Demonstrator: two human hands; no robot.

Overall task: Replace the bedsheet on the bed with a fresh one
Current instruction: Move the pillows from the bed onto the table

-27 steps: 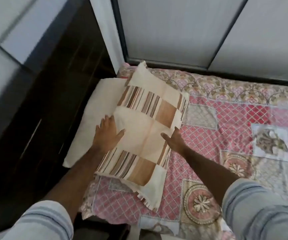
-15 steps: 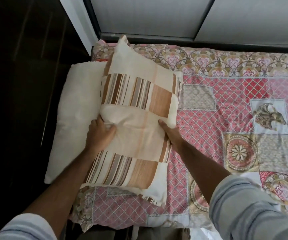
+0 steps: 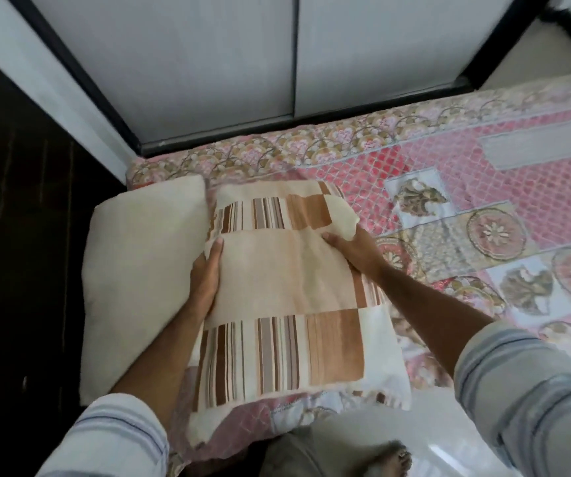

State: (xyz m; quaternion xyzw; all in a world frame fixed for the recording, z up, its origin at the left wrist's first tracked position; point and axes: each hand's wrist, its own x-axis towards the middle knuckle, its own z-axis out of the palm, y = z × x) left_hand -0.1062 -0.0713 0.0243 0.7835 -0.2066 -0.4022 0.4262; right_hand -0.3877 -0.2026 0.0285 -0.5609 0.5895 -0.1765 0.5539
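A pink patterned bedsheet [image 3: 449, 187] covers the bed. On its near left corner lies a cream and brown striped pillow [image 3: 284, 304]. My left hand [image 3: 206, 280] grips the pillow's left edge, thumb on top and fingers tucked under. My right hand [image 3: 352, 251] grips the pillow's right edge near its far corner, fingers curled under the fabric. A plain cream pillow [image 3: 139, 270] lies to the left, partly under the striped one.
A dark wooden headboard [image 3: 26, 235] runs along the left. White sliding wardrobe doors [image 3: 242, 63] in a black frame stand just beyond the bed's far edge. My bare foot [image 3: 385, 459] is on the pale floor at the bottom.
Both hands have shifted from lying on top of the striped pillow to gripping its two side edges. The pillow has turned and come closer to me.
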